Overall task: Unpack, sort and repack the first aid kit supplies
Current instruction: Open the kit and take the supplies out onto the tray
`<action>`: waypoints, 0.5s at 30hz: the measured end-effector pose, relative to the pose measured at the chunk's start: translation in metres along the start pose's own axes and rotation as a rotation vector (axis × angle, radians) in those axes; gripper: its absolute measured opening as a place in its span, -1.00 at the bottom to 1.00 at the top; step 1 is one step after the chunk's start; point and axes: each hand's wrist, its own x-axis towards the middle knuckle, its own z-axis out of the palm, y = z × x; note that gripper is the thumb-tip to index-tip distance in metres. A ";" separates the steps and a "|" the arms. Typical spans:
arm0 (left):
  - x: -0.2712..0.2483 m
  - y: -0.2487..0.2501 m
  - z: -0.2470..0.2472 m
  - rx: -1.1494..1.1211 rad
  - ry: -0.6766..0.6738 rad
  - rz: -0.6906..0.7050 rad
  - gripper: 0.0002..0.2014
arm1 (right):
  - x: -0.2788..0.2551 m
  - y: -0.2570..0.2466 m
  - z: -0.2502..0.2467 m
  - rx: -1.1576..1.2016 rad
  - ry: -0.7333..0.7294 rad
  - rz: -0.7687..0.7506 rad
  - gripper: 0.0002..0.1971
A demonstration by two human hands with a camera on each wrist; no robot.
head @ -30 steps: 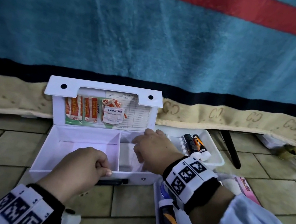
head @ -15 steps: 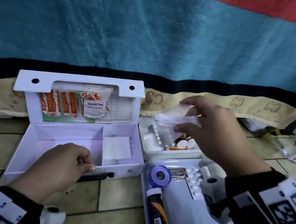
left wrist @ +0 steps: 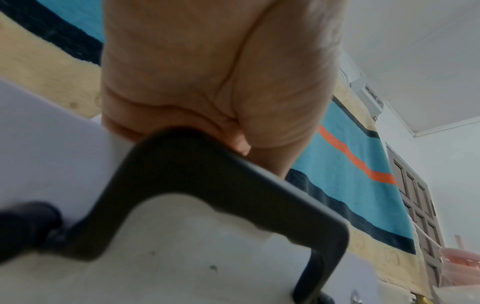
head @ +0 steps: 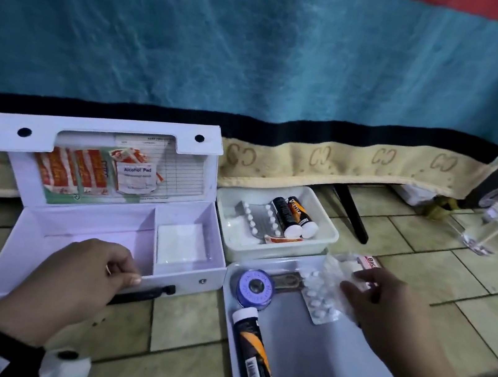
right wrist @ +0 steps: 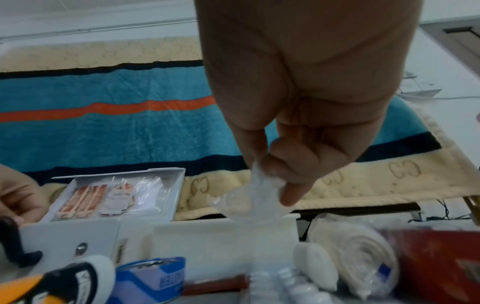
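Head view: the white kit (head: 110, 231) sits lower left with its lid up, on the tiled floor (head: 472, 275). The left hand (head: 73, 278) is at the kit's front wall as it was half a second ago, fingers curled over the rim above the black handle (head: 143, 293). The right hand (head: 384, 311), then raised over the tub (head: 275, 221) with a clear bag (head: 338, 274), is now lower, at the right of the frame over the tray (head: 307, 344); its fingers pinch the bag just above a blister pack (head: 318, 300). A gauze square (head: 182, 243) lies in the kit's right compartment. In the lid pocket sit orange plaster strips (head: 77, 174) and a sachet (head: 137, 177) reading "Alcohol Pad". The tray also holds a blue tape roll (head: 254, 288) and a black-and-orange tube (head: 255, 349); two more such tubes (head: 293, 216) lie in the tub.

Left wrist view: close up from below, the left hand (left wrist: 215, 78) has its fingers folded over the kit's edge behind the handle (left wrist: 207, 185). Upper right shows a ceiling and a door, unseen from the head.

Right wrist view: thumb and fingers of the right hand (right wrist: 298, 102) pinch the bag (right wrist: 254, 197), which hangs crumpled at centre. Only here do a bandage roll (right wrist: 363, 261) and a red box (right wrist: 441, 265) show, lower right. The tape roll (right wrist: 153, 279) reads partly "STER", upside down. The striped blanket (right wrist: 103, 123) fills the background.
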 end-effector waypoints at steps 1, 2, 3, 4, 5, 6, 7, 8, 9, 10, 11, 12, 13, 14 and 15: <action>-0.001 0.001 0.000 0.001 0.001 -0.001 -0.82 | -0.001 -0.001 0.003 0.004 -0.005 0.006 -0.81; -0.002 0.001 0.000 0.000 0.004 -0.002 -0.83 | -0.002 -0.002 0.006 -0.005 -0.011 0.002 -0.82; -0.002 0.002 0.001 -0.001 0.006 -0.003 -0.83 | -0.002 -0.003 0.008 -0.025 -0.016 -0.014 -0.83; -0.003 0.002 0.001 -0.002 0.008 -0.005 -0.83 | -0.002 -0.004 0.010 -0.049 -0.022 -0.037 -0.82; -0.003 0.002 0.001 -0.001 0.012 -0.009 -0.83 | -0.003 -0.005 0.012 -0.083 -0.033 -0.061 -0.79; -0.003 0.002 0.001 0.001 0.015 -0.012 -0.83 | -0.003 -0.006 0.013 -0.128 -0.043 -0.075 -0.74; -0.003 0.002 0.002 0.004 0.021 -0.014 -0.83 | -0.004 -0.008 0.014 -0.185 -0.047 -0.084 -0.68; -0.004 0.002 0.002 0.005 0.028 -0.014 -0.83 | -0.005 -0.012 0.013 -0.235 -0.044 -0.096 -0.63; -0.004 0.003 0.002 0.004 0.035 -0.012 -0.83 | -0.007 -0.019 0.011 -0.255 -0.041 -0.113 -0.60; -0.004 0.003 0.003 0.003 0.040 -0.009 -0.84 | -0.008 -0.028 0.009 -0.250 -0.039 -0.141 -0.57; -0.004 0.003 0.003 0.002 0.044 -0.008 -0.84 | -0.009 -0.039 0.008 -0.232 -0.052 -0.187 -0.57; -0.005 0.003 0.003 -0.001 0.046 -0.008 -0.84 | -0.009 -0.052 0.008 -0.209 -0.087 -0.248 -0.59; -0.005 0.003 0.003 -0.002 0.046 -0.010 -0.84 | -0.009 -0.066 0.009 -0.173 -0.140 -0.321 -0.64; -0.005 0.003 0.003 -0.005 0.045 -0.010 -0.84 | -0.008 -0.080 0.014 -0.133 -0.197 -0.399 -0.68; -0.005 0.003 0.003 -0.011 0.046 -0.009 -0.84 | -0.007 -0.095 0.020 -0.100 -0.258 -0.482 -0.71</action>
